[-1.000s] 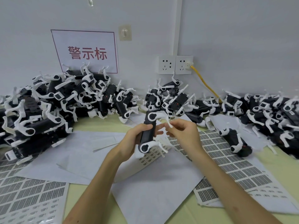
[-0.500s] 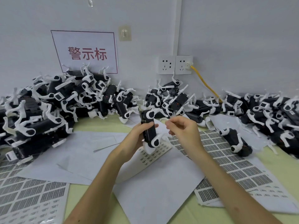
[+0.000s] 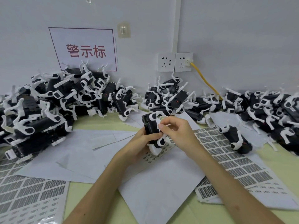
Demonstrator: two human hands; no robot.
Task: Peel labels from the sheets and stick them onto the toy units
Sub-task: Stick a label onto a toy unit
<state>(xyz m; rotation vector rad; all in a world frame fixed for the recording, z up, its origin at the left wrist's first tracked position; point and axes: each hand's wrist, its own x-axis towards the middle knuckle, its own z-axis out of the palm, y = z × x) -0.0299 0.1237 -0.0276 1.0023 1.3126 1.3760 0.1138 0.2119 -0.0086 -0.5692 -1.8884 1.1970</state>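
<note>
The left hand (image 3: 139,143) grips a toy unit (image 3: 149,126) round its black body, fingers curled over the near half, while the right hand (image 3: 177,132) pinches a small white label (image 3: 160,126) between thumb and forefinger, right against the unit's right side. The unit is held just above the middle of the table (image 3: 278,160), its long axis running from the person toward the wall (image 3: 234,38), far end tipped a little left, white legs at both ends. Under the hands lie blank white papers (image 3: 155,188), with label sheets (image 3: 226,152) toward the right edge and the near left corner. Heaps of toy units (image 3: 53,104) crowd the back edge below a red-lettered sign (image 3: 85,50), two sockets (image 3: 174,62) and a yellow cable (image 3: 204,80).
</note>
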